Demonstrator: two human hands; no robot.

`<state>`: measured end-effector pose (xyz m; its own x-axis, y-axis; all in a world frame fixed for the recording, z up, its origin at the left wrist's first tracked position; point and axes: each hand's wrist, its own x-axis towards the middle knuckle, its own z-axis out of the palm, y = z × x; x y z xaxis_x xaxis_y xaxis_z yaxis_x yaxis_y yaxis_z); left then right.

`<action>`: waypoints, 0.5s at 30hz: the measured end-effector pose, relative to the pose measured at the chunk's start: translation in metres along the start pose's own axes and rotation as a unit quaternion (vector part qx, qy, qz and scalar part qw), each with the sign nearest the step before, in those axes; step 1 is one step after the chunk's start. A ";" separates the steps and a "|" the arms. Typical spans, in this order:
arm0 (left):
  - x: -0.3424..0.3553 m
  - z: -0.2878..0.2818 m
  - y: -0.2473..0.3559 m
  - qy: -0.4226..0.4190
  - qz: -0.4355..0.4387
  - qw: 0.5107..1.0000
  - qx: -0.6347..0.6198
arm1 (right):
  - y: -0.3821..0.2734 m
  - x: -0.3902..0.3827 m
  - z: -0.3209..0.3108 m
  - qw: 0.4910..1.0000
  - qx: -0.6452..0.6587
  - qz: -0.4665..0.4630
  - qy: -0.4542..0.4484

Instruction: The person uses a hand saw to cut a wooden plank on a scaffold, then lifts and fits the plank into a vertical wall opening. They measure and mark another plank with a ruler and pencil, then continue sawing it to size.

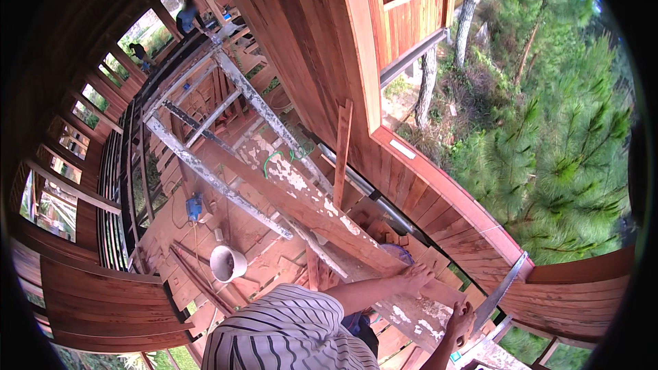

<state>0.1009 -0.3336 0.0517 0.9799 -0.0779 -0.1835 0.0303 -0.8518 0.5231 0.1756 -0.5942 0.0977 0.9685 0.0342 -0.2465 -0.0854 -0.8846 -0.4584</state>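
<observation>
A long reddish-brown wooden board (308,209) lies along a paint-flecked plank (421,323), its near end by my hands. My left hand (413,279) grips the board close to that end, pressing it against the plank. The fingers of my right hand (460,322) are wrapped round the handle of a hand saw (506,289), just past the board's end. Its pale blade slants up and away to the right, toward the wall's top edge. Whether the teeth touch the board, I cannot tell.
A paint-spattered metal scaffold frame (199,154) stands ahead on the left. Near it sit a white bucket (227,264) and a blue power tool (195,207) with a cord. A low wooden wall (439,195) runs along the right, with trees beyond. Two people (188,19) are far off.
</observation>
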 end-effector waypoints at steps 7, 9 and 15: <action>-0.010 0.013 0.005 0.001 -0.089 0.995 -0.042 | -0.042 -0.069 -0.066 0.909 0.417 -0.016 -0.019; -0.011 0.007 -0.001 -0.005 -0.087 0.995 -0.038 | -0.057 -0.083 -0.079 0.880 0.471 -0.038 -0.039; -0.032 0.007 -0.025 0.033 -0.063 0.997 0.030 | -0.157 -0.115 -0.187 0.779 0.619 -0.078 0.057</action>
<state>0.0677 -0.3138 0.0386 0.9799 0.0641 -0.1888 0.1440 -0.8822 0.4483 0.1209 -0.5463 0.3575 0.9981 -0.0069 -0.0611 -0.0573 0.2564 -0.9649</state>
